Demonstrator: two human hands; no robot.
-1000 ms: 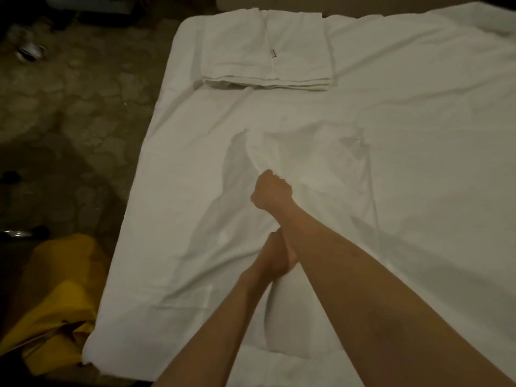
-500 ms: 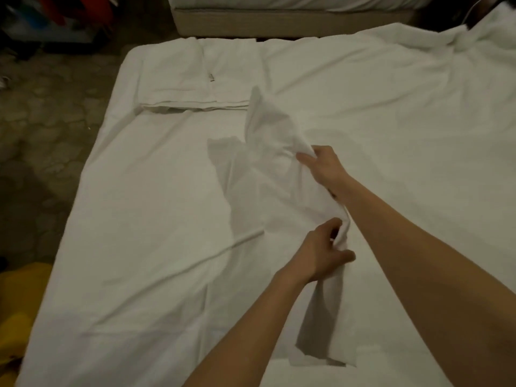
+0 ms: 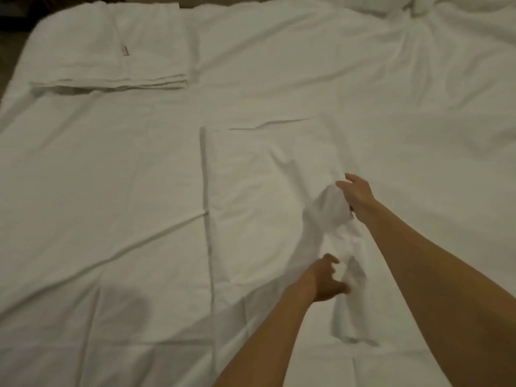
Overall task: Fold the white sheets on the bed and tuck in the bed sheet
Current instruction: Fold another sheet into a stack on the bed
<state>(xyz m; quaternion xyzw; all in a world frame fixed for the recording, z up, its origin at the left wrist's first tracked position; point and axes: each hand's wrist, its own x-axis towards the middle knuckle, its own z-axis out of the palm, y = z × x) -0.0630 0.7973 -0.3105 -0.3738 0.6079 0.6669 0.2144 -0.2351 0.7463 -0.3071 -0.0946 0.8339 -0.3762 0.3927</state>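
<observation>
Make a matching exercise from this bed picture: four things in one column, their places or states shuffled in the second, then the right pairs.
1. folded stack
2. loose sheet
3. right hand
4. bunched bedding

A. far right corner of the bed
B. grips the sheet's raised edge
C. far left corner, lying flat
D. spread in the middle, right edge lifted

Pairs: 1-C, 2-D, 3-B, 4-A

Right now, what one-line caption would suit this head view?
Both hands, left and right, hold a white sheet's edge on the bed; folded stack beyond.
</observation>
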